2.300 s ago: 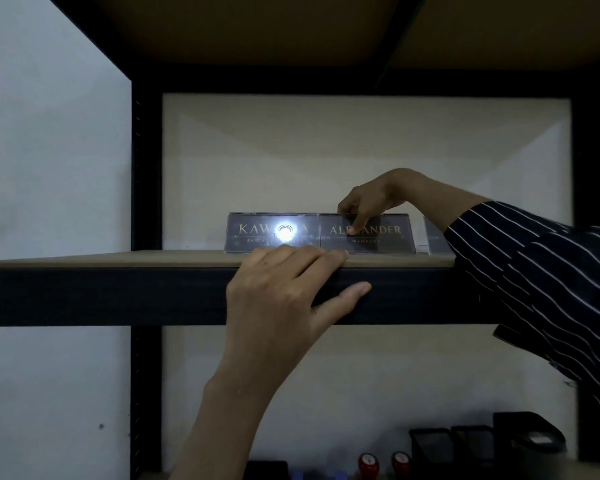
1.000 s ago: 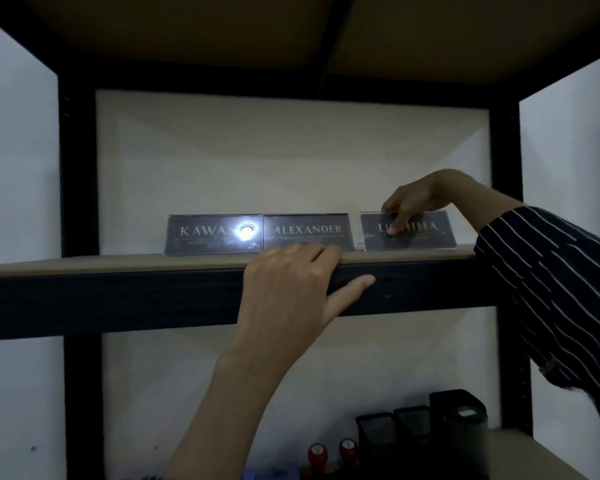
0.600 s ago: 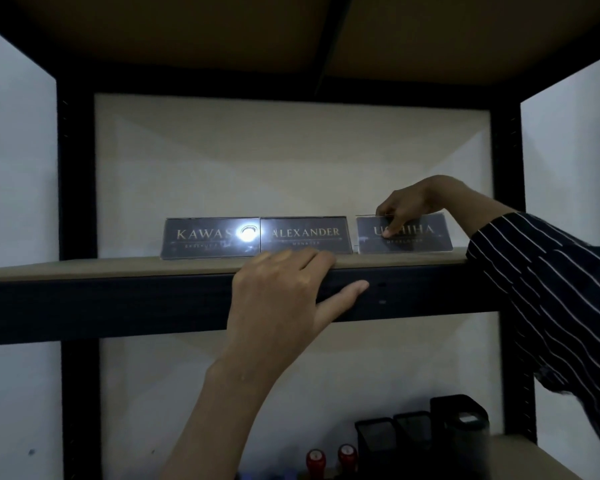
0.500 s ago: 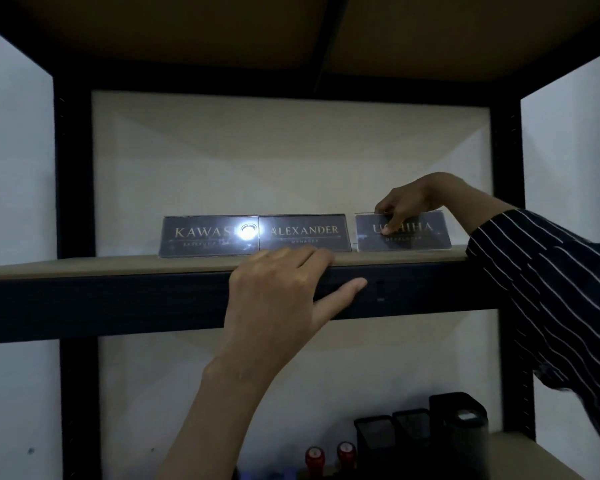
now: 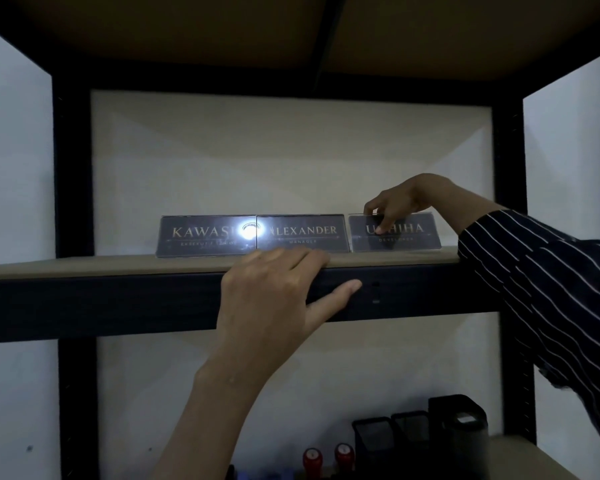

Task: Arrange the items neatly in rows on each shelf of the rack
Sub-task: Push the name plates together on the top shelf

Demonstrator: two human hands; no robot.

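Three dark name plates with gold lettering stand in a row on the upper shelf (image 5: pixel 84 265) of the black rack. The KAWAS plate (image 5: pixel 201 235) is at the left and the ALEXANDER plate (image 5: pixel 305 233) touches its right end. A small gap separates the third plate (image 5: pixel 409 233) at the right. My right hand (image 5: pixel 395 202) pinches the top left edge of that third plate, one finger over its lettering. My left hand (image 5: pixel 274 292) rests on the shelf's front beam, fingers straight over the edge and thumb along the beam.
A bright glare spot sits where the first two plates meet. On the lower shelf stand black pen holders (image 5: pixel 423 434) and two red-topped stamps (image 5: pixel 328 459). A black upright (image 5: pixel 506 168) rises close behind my right wrist. Another shelf board closes the space above.
My right hand left the ALEXANDER plate and took the third plate, sliding it slightly left toward the row. The view swung right. My left hand stayed on the beam.
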